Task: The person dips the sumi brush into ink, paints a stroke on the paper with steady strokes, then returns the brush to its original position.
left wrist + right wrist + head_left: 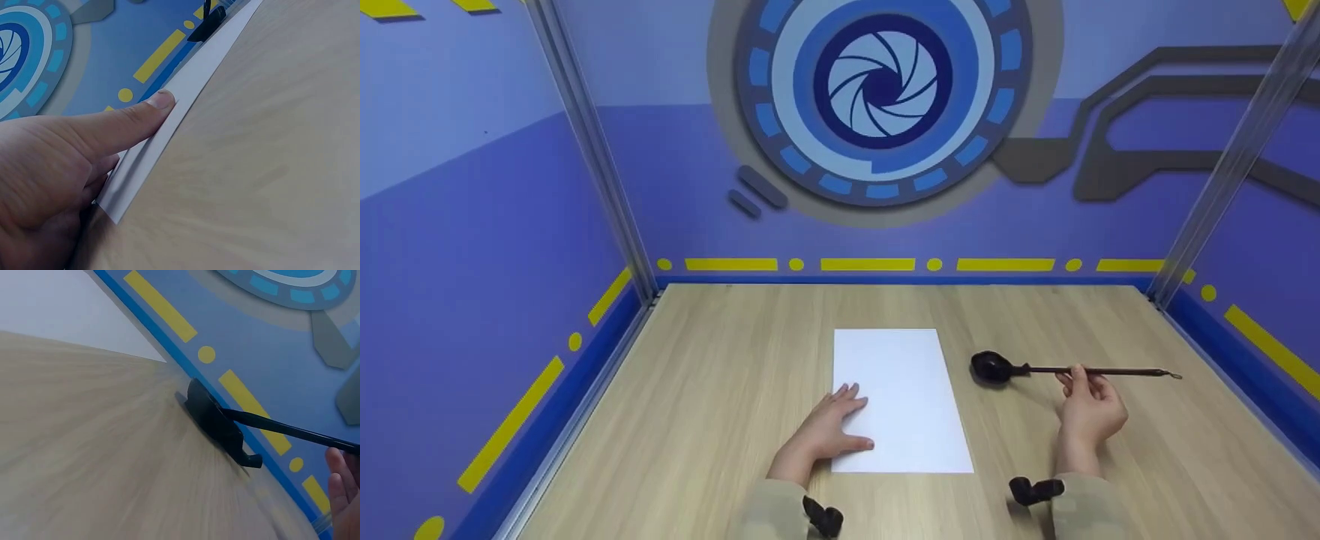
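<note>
Paper point(901, 397), a white sheet, lies flat at the middle of the desk point(720, 390), nearer the front edge than the back. The left hand point(831, 429) rests on the sheet's left edge near its front left corner, fingers straight and spread, the thumb pressing the paper down. The right hand point(1089, 409) pinches the thin handle of a black brush point(1080, 370), which lies level toward the right side of the desk, its tip end in a small black dish point(992, 367) just right of the paper. The desk is pale wood grain. Blue walls with yellow dashes and a round aperture emblem point(881, 86) close it in, with metal posts at the back corners. Both sleeves are cut off at the bottom of the head view. The right wrist view is blurred, showing only fingertips at its edge.
</note>
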Tool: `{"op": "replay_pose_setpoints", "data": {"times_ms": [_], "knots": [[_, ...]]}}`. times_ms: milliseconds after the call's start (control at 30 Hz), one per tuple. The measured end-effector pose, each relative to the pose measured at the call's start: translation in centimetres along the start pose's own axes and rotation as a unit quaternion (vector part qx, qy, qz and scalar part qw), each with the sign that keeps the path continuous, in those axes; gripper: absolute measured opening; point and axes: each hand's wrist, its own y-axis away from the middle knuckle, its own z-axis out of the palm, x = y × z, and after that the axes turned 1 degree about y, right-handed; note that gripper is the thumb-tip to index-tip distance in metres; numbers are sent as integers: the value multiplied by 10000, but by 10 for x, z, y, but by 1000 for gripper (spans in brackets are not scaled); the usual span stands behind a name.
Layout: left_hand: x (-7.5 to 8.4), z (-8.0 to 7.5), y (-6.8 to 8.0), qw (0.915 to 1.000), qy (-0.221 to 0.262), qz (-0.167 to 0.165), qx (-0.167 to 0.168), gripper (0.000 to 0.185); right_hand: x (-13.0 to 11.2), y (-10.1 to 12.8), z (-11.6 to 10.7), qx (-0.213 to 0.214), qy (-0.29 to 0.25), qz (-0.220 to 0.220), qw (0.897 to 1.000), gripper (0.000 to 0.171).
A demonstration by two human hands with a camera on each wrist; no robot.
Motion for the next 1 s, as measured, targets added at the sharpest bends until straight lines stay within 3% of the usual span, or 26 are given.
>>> {"op": "replay_pose_setpoints", "data": {"times_ms": [233, 500, 667, 1000], "knots": [[0, 0, 0, 10000, -30, -44, -12, 79, 2, 2, 3, -46, -46, -33, 10000, 16], [1, 1, 0, 10000, -29, -27, 1, 79, 4, 2, 2, -194, 161, -21, 9997, 33], [1, 0, 0, 10000, 13, -33, 12, 79, 3, 2, 1, -201, 347, -38, 9992, 27], [0, 0, 0, 9999, -86, 97, 57, 78, -1, 4, 3, -135, 413, -468, 9980, 14]]}}
